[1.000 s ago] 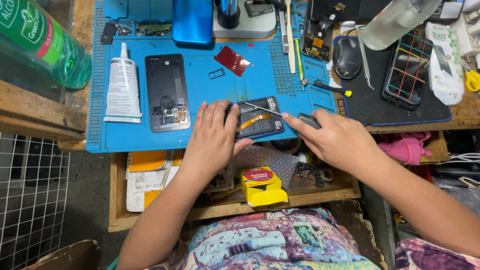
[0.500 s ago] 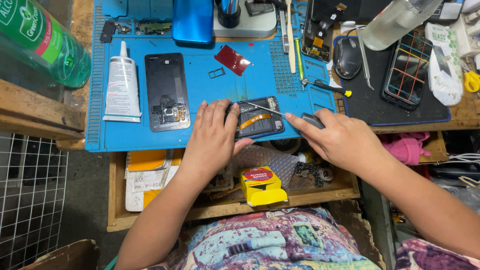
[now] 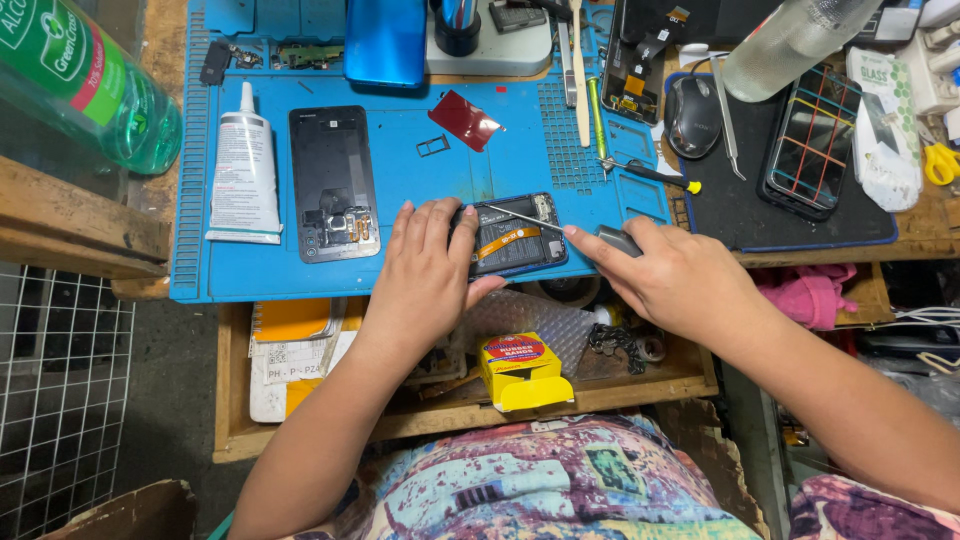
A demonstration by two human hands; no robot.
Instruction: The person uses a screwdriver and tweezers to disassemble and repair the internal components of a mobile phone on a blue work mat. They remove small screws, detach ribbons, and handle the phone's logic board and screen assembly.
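My left hand lies flat, fingers spread, pressing the left end of the opened phone on the blue mat at the desk's near edge. The phone's long axis runs roughly nine to three o'clock, insides facing up. My right hand is closed around a thin tool, whose tip points toward ten o'clock over the phone. At nine o'clock lie another phone frame and a white tube.
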